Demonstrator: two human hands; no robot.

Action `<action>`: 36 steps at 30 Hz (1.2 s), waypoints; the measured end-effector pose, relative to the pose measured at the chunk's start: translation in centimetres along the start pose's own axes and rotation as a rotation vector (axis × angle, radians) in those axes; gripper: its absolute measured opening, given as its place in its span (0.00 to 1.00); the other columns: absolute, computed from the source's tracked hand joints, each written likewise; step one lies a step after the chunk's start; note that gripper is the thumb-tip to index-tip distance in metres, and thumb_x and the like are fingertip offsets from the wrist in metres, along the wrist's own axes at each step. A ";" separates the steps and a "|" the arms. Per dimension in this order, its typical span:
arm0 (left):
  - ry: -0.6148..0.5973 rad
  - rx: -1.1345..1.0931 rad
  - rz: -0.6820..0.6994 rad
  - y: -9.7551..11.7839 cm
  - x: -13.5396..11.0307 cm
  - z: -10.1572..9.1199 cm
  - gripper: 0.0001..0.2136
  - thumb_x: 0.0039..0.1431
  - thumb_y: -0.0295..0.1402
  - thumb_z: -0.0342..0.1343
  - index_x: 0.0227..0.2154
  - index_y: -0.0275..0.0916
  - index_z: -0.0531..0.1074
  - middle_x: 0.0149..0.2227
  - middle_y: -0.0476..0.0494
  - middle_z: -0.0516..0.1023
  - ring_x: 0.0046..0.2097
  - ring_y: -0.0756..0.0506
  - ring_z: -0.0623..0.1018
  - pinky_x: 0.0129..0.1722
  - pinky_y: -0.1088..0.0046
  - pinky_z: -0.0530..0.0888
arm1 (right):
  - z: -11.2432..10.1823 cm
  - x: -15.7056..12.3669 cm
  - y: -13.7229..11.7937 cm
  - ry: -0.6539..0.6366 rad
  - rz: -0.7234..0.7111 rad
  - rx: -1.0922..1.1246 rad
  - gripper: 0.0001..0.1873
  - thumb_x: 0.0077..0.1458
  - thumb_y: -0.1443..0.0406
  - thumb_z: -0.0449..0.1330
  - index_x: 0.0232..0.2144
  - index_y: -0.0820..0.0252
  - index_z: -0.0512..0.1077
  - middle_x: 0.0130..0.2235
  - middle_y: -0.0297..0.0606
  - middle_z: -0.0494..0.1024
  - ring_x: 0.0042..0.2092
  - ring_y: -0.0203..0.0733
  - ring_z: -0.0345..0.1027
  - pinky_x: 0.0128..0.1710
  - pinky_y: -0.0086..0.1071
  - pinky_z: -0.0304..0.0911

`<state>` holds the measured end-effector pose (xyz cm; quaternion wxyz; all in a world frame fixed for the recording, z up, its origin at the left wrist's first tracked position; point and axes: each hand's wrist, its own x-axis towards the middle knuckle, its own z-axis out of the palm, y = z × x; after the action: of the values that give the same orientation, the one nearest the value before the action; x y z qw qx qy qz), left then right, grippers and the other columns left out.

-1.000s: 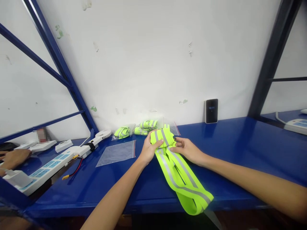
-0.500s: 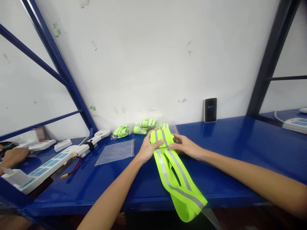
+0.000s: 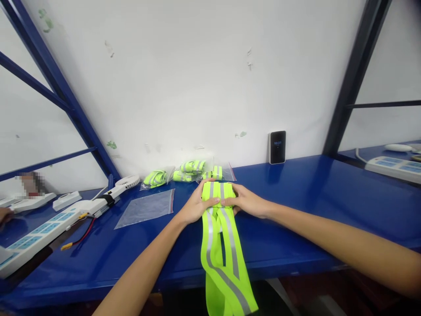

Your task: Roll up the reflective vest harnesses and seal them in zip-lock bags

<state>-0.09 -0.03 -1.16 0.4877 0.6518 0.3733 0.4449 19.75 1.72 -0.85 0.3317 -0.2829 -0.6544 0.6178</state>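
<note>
A neon-yellow reflective strap vest (image 3: pixel 220 245) with grey stripes lies on the blue bench (image 3: pixel 312 210), its folded end towards the wall and its long loops hanging over the front edge. My left hand (image 3: pixel 194 206) grips the folded end from the left, thumb pressed on top. My right hand (image 3: pixel 245 201) holds the same folded end from the right, fingers closed on it. An empty clear zip bag (image 3: pixel 146 208) lies flat just left of my left hand.
Several bagged yellow vests (image 3: pixel 184 171) sit against the wall behind my hands. A small black device (image 3: pixel 277 147) leans on the wall. White power strips (image 3: pixel 46 228) and a small white fan (image 3: pixel 126 181) lie at the left; another strip (image 3: pixel 393 166) at the right. Another person's hand (image 3: pixel 5 215) shows at the far left.
The folded end has been drawn nearer and squared up between both hands. The hanging loops have swung left and now drop straight over the bench edge. The view has shifted right.
</note>
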 end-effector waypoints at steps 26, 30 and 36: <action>0.141 0.430 0.158 -1.3 0.2 0.2 0.12 0.62 0.41 0.52 0.36 0.37 0.71 0.33 0.47 0.75 0.34 0.48 0.74 0.33 0.75 0.69 | -1.3 0.3 -0.4 0.279 -0.134 0.205 0.17 0.49 0.64 0.67 0.41 0.59 0.69 0.40 0.40 0.79 0.31 0.39 0.75 0.22 0.28 0.72; 0.134 0.401 0.143 -1.1 0.3 0.1 0.11 0.61 0.41 0.53 0.36 0.37 0.72 0.34 0.46 0.75 0.35 0.48 0.75 0.34 0.75 0.70 | -1.3 0.3 -0.3 0.266 -0.130 0.193 0.18 0.49 0.63 0.67 0.42 0.59 0.69 0.40 0.41 0.79 0.30 0.39 0.75 0.22 0.27 0.72; 0.207 0.266 0.092 -1.0 0.3 0.0 0.12 0.54 0.40 0.60 0.32 0.35 0.71 0.31 0.44 0.76 0.34 0.46 0.77 0.33 0.74 0.72 | -1.5 0.4 -0.5 0.208 -0.137 0.159 0.20 0.48 0.64 0.68 0.44 0.59 0.69 0.39 0.40 0.80 0.30 0.39 0.75 0.23 0.29 0.73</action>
<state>-0.02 0.54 -2.04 0.3352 0.6778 0.4470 0.4780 20.69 2.87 -0.34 0.4605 -0.2731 -0.5833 0.6108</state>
